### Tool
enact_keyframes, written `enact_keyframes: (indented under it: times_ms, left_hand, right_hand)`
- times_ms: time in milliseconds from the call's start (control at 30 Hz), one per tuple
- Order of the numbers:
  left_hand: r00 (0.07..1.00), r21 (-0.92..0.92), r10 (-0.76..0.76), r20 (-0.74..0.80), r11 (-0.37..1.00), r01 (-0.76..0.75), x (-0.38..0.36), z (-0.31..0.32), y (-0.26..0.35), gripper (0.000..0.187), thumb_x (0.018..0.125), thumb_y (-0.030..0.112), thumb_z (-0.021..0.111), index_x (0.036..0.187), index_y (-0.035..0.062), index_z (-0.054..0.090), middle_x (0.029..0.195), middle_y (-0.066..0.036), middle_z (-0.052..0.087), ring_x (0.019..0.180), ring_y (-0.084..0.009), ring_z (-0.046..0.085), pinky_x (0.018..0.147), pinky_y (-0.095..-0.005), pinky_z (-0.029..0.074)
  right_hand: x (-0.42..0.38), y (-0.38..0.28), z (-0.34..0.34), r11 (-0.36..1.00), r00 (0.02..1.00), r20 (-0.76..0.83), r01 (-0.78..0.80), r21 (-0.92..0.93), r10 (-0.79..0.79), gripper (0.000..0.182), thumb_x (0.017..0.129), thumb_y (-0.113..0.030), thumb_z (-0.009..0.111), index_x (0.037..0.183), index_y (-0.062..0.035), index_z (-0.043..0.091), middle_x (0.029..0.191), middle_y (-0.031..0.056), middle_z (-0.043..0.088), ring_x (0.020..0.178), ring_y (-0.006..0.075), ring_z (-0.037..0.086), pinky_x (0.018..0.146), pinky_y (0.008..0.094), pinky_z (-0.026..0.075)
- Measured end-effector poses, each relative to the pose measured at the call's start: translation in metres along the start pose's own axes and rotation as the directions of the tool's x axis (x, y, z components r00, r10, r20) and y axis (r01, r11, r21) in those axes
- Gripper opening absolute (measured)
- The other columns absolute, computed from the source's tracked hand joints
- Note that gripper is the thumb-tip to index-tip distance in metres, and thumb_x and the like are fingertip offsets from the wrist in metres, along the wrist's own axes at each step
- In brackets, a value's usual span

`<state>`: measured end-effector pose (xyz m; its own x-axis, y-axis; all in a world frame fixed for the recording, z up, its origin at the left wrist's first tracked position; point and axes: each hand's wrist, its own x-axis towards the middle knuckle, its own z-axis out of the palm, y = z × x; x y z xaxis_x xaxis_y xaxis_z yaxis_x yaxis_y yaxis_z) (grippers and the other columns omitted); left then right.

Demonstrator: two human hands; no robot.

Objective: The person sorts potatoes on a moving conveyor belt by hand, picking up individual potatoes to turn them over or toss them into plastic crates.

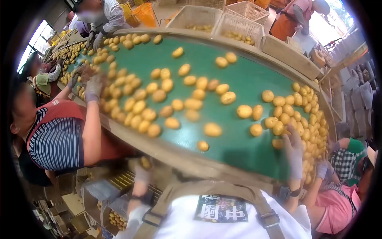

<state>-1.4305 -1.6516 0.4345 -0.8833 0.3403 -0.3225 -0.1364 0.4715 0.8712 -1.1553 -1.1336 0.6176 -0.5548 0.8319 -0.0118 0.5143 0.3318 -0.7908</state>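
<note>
Many yellow potatoes point(193, 104) are spread over a green conveyor belt point(238, 153), thickest in a pile point(308, 115) at the right end. My right hand point(293, 147), in a pale glove, reaches over the belt at the left side of that pile, its fingers spread beside the potatoes. My left hand point(142, 172), also gloved and blurred, is below the belt's near edge. A single potato point(145, 162) is held at its fingers.
A wooden rail point(175, 153) edges the belt. Co-workers' gloved hands reach in at the left point(94, 85) and at the lower right point(321, 167). White crates point(240, 26) stand beyond the far rail. Cartons and bags with potatoes point(116, 219) lie at lower left.
</note>
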Motion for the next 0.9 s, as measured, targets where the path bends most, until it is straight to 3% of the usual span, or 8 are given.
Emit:
enact_keyframes:
  times_ms: [133,200,267,367,533,633,767,900]
  left_hand:
    - [0.851,0.467,0.524,-0.024,0.759,-0.454,0.087,0.011,-0.051,0.039,0.100,0.015,0.058,0.135,-0.0009,0.056,0.131,-0.014,0.065,0.119,-0.0267,0.063,0.103,-0.0422,0.051]
    - [0.930,0.018,0.307,-0.204,0.951,-0.309,0.106,0.011,-0.044,0.039,0.101,0.015,0.057,0.138,-0.0003,0.055,0.132,-0.014,0.065,0.121,-0.0264,0.061,0.105,-0.0411,0.049]
    - [0.977,-0.907,-0.213,-0.015,0.413,0.076,0.090,0.007,0.008,0.039,0.103,0.015,0.054,0.139,0.0005,0.054,0.132,-0.013,0.064,0.123,-0.0261,0.060,0.105,-0.0386,0.049]
    - [0.981,-0.172,0.160,-0.113,0.969,-0.178,0.051,-0.015,0.007,0.035,0.105,0.019,0.053,0.134,0.0005,0.058,0.124,-0.010,0.067,0.111,-0.0231,0.063,0.094,-0.0349,0.053]
    - [0.938,0.179,0.231,-0.258,0.966,-0.188,0.015,-0.021,0.034,0.019,0.098,0.009,0.057,0.104,-0.0042,0.070,0.099,-0.015,0.073,0.088,-0.0250,0.068,0.082,-0.0359,0.055]
    - [0.925,0.277,0.275,-0.264,0.940,-0.200,-0.022,-0.011,0.129,0.015,0.093,0.005,0.060,0.091,-0.0023,0.073,0.090,-0.014,0.073,0.083,-0.0265,0.069,0.082,-0.0360,0.055]
    - [0.818,0.394,0.504,-0.278,0.836,-0.382,-0.030,0.002,0.144,0.013,0.092,0.004,0.061,0.090,-0.0006,0.073,0.089,-0.013,0.073,0.081,-0.0279,0.069,0.078,-0.0373,0.054]
    - [0.733,0.539,0.680,0.006,0.615,-0.576,-0.018,0.043,0.185,0.009,0.089,0.008,0.068,0.094,0.0020,0.073,0.089,-0.012,0.071,0.086,-0.0319,0.068,0.077,-0.0414,0.054]
  right_hand:
    - [-0.003,-0.053,0.012,0.968,0.981,0.136,0.162,-0.190,-0.137,0.045,0.096,-0.015,0.060,0.137,0.0031,0.059,0.134,0.0224,0.063,0.124,0.0360,0.059,0.106,0.0421,0.046]
    - [0.004,-0.048,0.014,0.753,0.881,0.148,0.463,-0.467,-0.449,0.041,0.096,-0.010,0.062,0.135,0.0000,0.061,0.128,0.0169,0.065,0.105,0.0248,0.064,0.087,0.0348,0.051]
    - [0.012,-0.048,0.020,0.608,0.796,0.213,0.578,-0.545,-0.567,0.037,0.097,-0.008,0.062,0.133,-0.0028,0.063,0.124,0.0132,0.067,0.096,0.0202,0.067,0.078,0.0316,0.054]
    - [0.030,-0.073,0.049,0.758,0.862,0.215,0.506,-0.412,-0.458,0.032,0.097,-0.010,0.060,0.128,-0.0071,0.067,0.124,0.0110,0.069,0.102,0.0245,0.068,0.081,0.0338,0.055]
    - [0.119,-0.039,0.148,0.531,0.662,0.414,0.749,-0.397,-0.625,0.046,0.087,-0.012,0.062,0.133,-0.0124,0.061,0.137,0.0186,0.060,0.115,0.0397,0.062,0.097,0.0460,0.052]
    - [0.143,-0.063,0.162,0.668,0.862,0.460,0.472,-0.575,-0.213,0.046,0.086,-0.016,0.062,0.132,-0.0128,0.059,0.138,0.0205,0.057,0.118,0.0406,0.060,0.100,0.0486,0.049]
    - [0.101,-0.083,0.158,0.866,0.866,0.231,0.480,-0.136,-0.444,0.034,0.084,-0.026,0.068,0.113,-0.0097,0.065,0.119,0.0206,0.064,0.103,0.0382,0.064,0.088,0.0516,0.052]
    - [0.021,-0.122,0.176,0.616,0.428,0.697,0.788,0.025,-0.575,0.037,0.084,-0.033,0.070,0.111,-0.0090,0.066,0.111,0.0188,0.065,0.101,0.0376,0.064,0.086,0.0516,0.050]
